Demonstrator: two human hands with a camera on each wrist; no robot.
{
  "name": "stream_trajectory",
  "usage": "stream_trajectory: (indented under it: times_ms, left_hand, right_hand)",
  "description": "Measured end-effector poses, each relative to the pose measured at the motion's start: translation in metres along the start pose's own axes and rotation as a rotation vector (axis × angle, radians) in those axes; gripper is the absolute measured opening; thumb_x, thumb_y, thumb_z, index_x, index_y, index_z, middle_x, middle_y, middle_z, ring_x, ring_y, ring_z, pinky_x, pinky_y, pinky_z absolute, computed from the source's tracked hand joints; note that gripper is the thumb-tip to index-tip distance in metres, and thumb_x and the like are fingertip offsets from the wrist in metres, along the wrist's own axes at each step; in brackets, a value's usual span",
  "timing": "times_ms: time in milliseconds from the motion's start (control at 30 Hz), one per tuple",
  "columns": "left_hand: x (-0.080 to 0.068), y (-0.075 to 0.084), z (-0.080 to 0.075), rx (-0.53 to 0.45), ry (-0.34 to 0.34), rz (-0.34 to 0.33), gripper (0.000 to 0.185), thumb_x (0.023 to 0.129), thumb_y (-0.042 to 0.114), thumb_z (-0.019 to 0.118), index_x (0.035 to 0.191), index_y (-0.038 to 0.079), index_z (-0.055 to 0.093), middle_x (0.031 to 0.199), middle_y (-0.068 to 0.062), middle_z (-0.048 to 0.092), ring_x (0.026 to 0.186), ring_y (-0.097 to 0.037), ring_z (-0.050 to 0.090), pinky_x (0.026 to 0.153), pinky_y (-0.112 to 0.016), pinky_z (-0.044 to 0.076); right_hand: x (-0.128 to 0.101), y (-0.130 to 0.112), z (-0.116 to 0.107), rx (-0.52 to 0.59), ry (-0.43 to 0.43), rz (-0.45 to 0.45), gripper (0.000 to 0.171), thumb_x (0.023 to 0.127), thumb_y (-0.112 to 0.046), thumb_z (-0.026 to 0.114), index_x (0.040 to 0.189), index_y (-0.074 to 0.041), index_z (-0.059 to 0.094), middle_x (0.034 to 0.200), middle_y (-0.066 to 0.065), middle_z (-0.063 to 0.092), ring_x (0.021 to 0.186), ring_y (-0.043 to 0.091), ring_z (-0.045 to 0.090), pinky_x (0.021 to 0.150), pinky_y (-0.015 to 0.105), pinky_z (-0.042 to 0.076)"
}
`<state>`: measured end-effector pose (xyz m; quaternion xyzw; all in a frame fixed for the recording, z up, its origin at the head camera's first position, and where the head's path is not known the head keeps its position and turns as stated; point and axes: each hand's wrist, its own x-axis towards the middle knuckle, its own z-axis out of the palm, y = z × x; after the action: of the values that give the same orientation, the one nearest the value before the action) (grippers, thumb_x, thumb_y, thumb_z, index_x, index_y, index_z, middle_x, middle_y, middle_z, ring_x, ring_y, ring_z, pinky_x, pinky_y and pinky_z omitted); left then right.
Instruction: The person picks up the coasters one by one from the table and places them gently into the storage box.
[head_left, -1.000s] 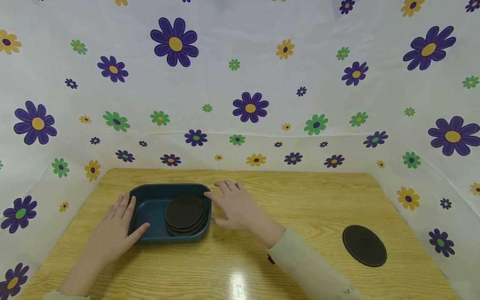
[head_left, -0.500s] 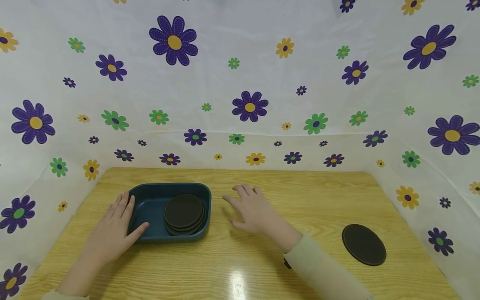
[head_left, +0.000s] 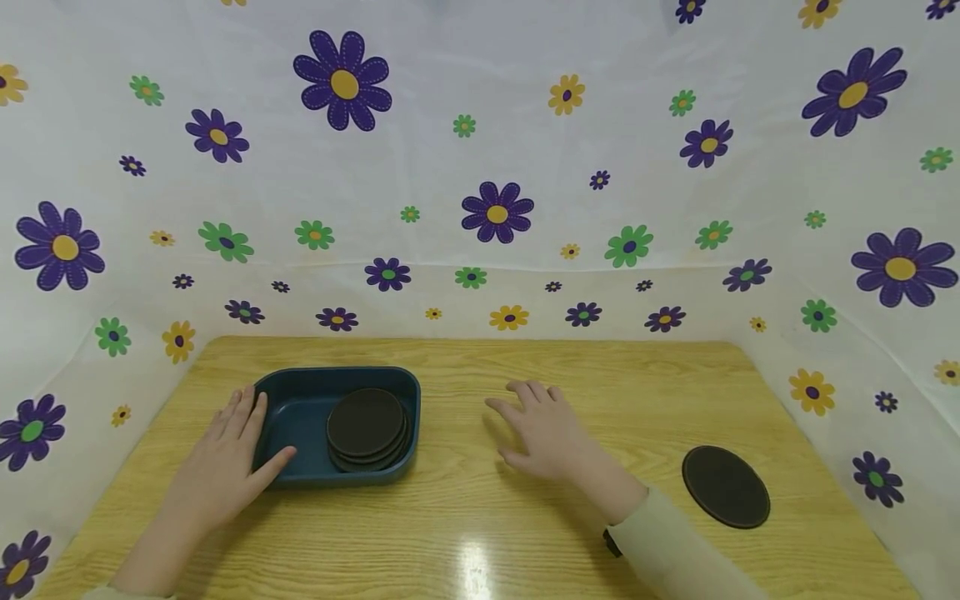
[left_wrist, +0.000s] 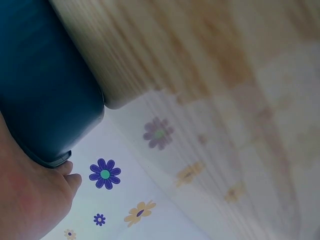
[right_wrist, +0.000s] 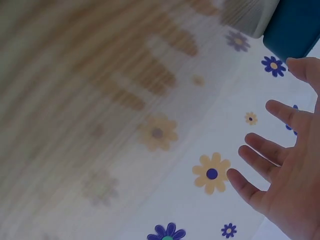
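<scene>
A dark blue rectangular tray [head_left: 296,482] with rounded corners stands on the left of the table. Stacked at its right end are several round black coasters [head_left: 366,423]. My left hand [head_left: 225,462] rests along the tray's left side, fingers straight on the rim and thumb over the front edge; the left wrist view shows this hand [left_wrist: 35,195] against the blue wall. To the right of the tray my right hand [head_left: 543,429] hovers above the table with fingers spread and nothing held. Another black coaster [head_left: 726,487] lies flat at the far right, apart from the hand.
The wooden table [head_left: 480,517] is backed and flanked by a white cloth [head_left: 420,167] printed with purple, yellow and green flowers. A strip of bare wood lies between the tray and the single coaster.
My right hand has drawn away from the tray's right edge and moved rightward over the table. The left hand, tray and coasters have stayed in place.
</scene>
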<state>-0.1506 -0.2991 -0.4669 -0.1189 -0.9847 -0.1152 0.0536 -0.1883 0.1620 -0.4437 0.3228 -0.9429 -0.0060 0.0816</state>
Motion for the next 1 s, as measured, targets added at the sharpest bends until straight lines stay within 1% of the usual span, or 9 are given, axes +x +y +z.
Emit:
stream_trajectory:
  times_ms: [133, 333, 467, 633, 867, 1000]
  left_hand:
    - [0.000, 0.001, -0.002, 0.001, -0.002, -0.003, 0.099, 0.104, 0.059, 0.058, 0.165, -0.010, 0.020, 0.172, -0.036, 0.016, 0.163, -0.052, 0.011, 0.132, -0.067, 0.017]
    - [-0.001, 0.002, -0.003, 0.002, -0.012, -0.008, 0.100, 0.104, 0.059, 0.058, 0.165, -0.010, 0.019, 0.172, -0.036, 0.016, 0.163, -0.052, 0.012, 0.133, -0.066, 0.014]
    - [-0.001, 0.003, -0.004, 0.004, -0.015, -0.007, 0.099, 0.104, 0.059, 0.058, 0.165, -0.010, 0.019, 0.172, -0.036, 0.016, 0.162, -0.052, 0.014, 0.133, -0.065, 0.013]
    - [-0.001, 0.004, -0.004, -0.001, -0.018, -0.007, 0.099, 0.104, 0.058, 0.058, 0.166, -0.009, 0.019, 0.172, -0.036, 0.016, 0.162, -0.052, 0.013, 0.133, -0.066, 0.013]
    - [-0.001, 0.003, -0.004, -0.008, -0.003, -0.006, 0.099, 0.104, 0.057, 0.059, 0.165, -0.009, 0.020, 0.172, -0.035, 0.017, 0.163, -0.051, 0.011, 0.133, -0.065, 0.013]
    - [-0.001, 0.003, -0.003, -0.001, 0.003, -0.005, 0.099, 0.104, 0.057, 0.059, 0.165, -0.010, 0.020, 0.172, -0.035, 0.017, 0.163, -0.050, 0.011, 0.134, -0.064, 0.012]
  right_hand:
    - [-0.013, 0.011, 0.003, -0.002, 0.002, 0.032, 0.070, 0.093, -0.049, 0.075, 0.153, -0.019, 0.055, 0.149, 0.020, 0.055, 0.136, 0.040, 0.055, 0.105, 0.061, 0.052]
    - [-0.031, 0.025, 0.005, -0.041, 0.023, 0.081, 0.071, 0.092, -0.050, 0.076, 0.152, -0.018, 0.055, 0.148, 0.021, 0.056, 0.135, 0.040, 0.056, 0.104, 0.061, 0.053]
    - [-0.042, 0.032, 0.000, -0.022, 0.031, 0.118, 0.070, 0.092, -0.046, 0.077, 0.152, -0.017, 0.056, 0.147, 0.023, 0.056, 0.135, 0.042, 0.055, 0.102, 0.062, 0.052]
    - [-0.056, 0.039, -0.006, 0.008, 0.025, 0.167, 0.067, 0.093, -0.042, 0.076, 0.151, -0.016, 0.056, 0.146, 0.024, 0.055, 0.134, 0.043, 0.054, 0.099, 0.063, 0.052]
    - [-0.075, 0.052, -0.009, -0.011, 0.043, 0.185, 0.067, 0.093, -0.042, 0.078, 0.150, -0.017, 0.057, 0.143, 0.024, 0.057, 0.131, 0.045, 0.056, 0.094, 0.065, 0.053]
    - [-0.086, 0.058, -0.013, -0.008, 0.032, 0.226, 0.067, 0.093, -0.043, 0.078, 0.151, -0.016, 0.057, 0.144, 0.025, 0.057, 0.131, 0.046, 0.056, 0.094, 0.067, 0.052]
